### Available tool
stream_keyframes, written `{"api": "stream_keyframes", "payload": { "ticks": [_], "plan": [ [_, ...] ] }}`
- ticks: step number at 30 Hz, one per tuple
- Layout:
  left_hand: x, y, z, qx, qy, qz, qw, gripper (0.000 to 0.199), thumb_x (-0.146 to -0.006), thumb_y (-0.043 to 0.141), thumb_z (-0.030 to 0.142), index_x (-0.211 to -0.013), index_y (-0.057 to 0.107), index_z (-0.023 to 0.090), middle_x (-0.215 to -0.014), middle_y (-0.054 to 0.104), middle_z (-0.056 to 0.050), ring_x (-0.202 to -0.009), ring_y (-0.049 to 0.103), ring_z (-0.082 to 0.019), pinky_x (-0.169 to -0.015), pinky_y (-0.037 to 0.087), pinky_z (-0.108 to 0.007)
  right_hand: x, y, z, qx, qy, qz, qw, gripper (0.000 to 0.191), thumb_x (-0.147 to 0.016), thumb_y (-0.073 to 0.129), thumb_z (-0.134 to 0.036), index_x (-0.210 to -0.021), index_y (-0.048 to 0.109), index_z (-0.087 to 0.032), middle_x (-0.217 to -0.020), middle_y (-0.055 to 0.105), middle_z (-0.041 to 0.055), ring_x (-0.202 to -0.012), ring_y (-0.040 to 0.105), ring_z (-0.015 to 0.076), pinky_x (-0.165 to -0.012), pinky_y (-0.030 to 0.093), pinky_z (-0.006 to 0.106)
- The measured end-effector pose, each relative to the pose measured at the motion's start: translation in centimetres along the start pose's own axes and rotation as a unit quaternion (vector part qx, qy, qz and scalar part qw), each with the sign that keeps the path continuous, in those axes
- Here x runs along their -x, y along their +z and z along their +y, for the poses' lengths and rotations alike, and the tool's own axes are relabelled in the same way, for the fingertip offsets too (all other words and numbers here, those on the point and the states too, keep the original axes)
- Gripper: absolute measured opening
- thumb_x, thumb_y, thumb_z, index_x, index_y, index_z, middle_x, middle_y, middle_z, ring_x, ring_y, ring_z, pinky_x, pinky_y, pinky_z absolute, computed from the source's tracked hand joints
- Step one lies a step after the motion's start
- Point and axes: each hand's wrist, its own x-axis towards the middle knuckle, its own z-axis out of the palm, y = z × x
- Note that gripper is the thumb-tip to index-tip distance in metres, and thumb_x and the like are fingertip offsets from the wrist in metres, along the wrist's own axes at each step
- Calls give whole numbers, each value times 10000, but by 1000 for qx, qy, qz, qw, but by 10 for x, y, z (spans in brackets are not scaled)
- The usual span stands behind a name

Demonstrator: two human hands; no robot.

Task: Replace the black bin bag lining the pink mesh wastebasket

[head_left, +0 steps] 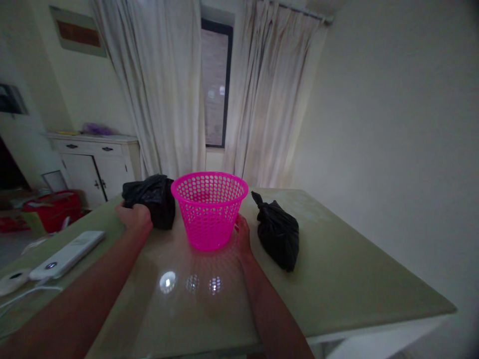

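A pink perforated plastic basket (pixel 209 227) stands upright mid-table. To its left, a bulky black plastic bag (pixel 159 202) is gripped at its near left side by my left hand (pixel 135 217); those fingers are partly hidden. Whether this bag rests fully on the table I cannot tell. My right hand (pixel 243 233) lies against the basket's right wall, its fingers extended upward and partly out of sight. Just right of that hand, a second black plastic bag (pixel 279 232), knotted at its top, lies on the table.
The table (pixel 348 279) has a pale green top. A white oblong device (pixel 69 254), a round white object (pixel 14 281) and a white cable (pixel 32 290) are at its left. Behind stand a white cabinet (pixel 108 169) and curtains (pixel 164 99); a wall (pixel 392 149) borders the right.
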Motion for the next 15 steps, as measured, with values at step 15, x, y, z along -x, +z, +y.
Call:
{"api": "stream_keyframes", "payload": {
  "ticks": [15],
  "plan": [
    [112,25,-50,225,219,-60,948,646,-1095,373,540,-1623,498,190,-1637,554,-236,-1551,539,-354,-1320,431,-557,-2,-34,-56,384,-289,223,848,429,-1073,477,-504,-1155,759,-191,-1171,780,198,-1157,678,331,-1114,495,517]
  ]
}}
